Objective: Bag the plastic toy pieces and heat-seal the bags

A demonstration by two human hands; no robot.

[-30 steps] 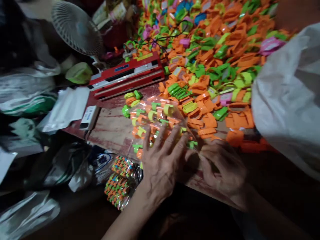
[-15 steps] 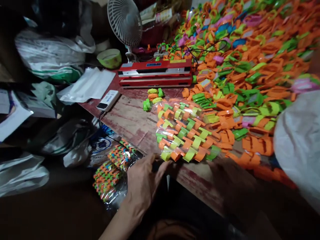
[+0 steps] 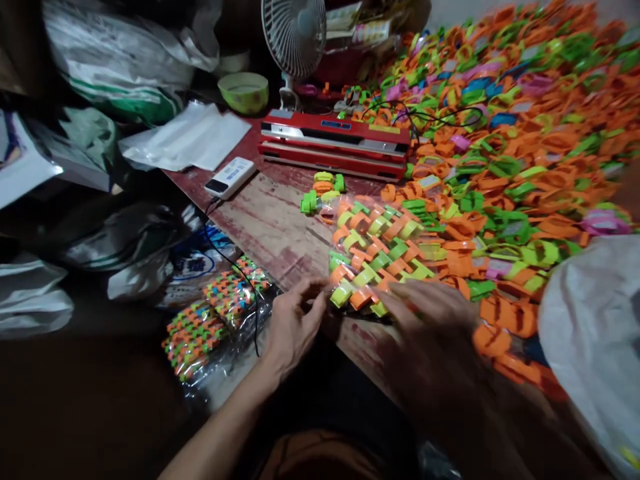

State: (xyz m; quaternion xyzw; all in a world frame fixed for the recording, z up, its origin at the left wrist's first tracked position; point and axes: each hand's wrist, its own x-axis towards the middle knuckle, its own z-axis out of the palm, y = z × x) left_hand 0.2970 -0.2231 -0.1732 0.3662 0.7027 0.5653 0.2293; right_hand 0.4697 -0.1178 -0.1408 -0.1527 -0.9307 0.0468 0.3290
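Fingers of your left hand (image 3: 295,320) are curled and pinch the near-left corner of the clear packet of orange and green clips (image 3: 377,257), which lies on the tabletop (image 3: 265,223) close to its near edge. Your right hand (image 3: 425,317) is blurred; it lies spread over the packet's near-right end, and whether it grips I cannot tell. A red sealer (image 3: 335,143) sits towards the far edge.

The left hand (image 3: 295,320) reaches forward from a bare forearm, its fingers (image 3: 315,293) curled and pinching. The right hand (image 3: 425,320) lies palm down, blurred, fingers spread leftward.
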